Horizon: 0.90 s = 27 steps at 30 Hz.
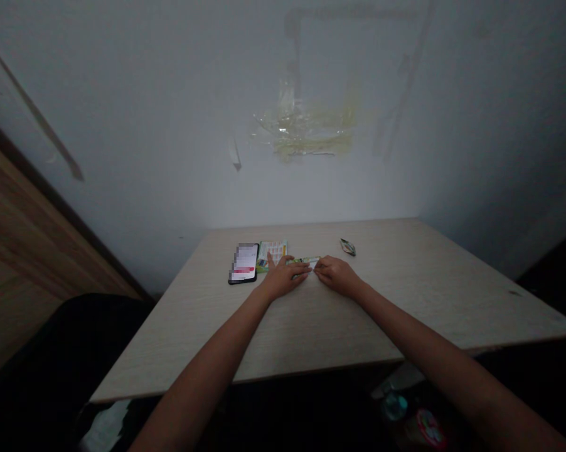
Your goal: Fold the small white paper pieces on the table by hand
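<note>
Two bare forearms [208,370] reach in from the bottom edge to a pale table [358,307]. Left hand [283,279] and right hand [334,276] meet on its far half, fingers closed in a narrow pinch on either end of a green printed strip [304,260]. At 9 o'clock from them lies a phone [243,263], its screen blurred; at 10 o'clock, a printed card [272,254] just beside it; at 2 o'clock, a small foil wrapper [347,247]. Old tape [306,129] clings to the wall [179,188] at 12 o'clock.
</note>
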Available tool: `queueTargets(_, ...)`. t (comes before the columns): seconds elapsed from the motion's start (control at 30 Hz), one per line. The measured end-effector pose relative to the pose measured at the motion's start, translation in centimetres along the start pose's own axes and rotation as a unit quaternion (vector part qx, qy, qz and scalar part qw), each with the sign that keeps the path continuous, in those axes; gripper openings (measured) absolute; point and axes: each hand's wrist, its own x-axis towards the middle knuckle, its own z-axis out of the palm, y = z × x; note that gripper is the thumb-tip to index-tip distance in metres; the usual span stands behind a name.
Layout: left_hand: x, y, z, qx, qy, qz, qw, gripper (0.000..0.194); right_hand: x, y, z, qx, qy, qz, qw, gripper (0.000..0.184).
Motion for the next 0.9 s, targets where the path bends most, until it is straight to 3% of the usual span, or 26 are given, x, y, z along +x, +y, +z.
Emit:
queueTargets(0.5,-0.1,-0.2,0.2,0.013,-0.001,0.003,1.0,0.034,0.1,-0.8,-0.4,-0.009,-0.002,-0.047,0.999,0.024)
queueTargets(0.9,-0.1,-0.1,0.1,0.025,-0.003,0.003,1.0,0.035,-0.2,-1.0,-0.6,-0.012,-0.011,-0.042,0.999,0.021)
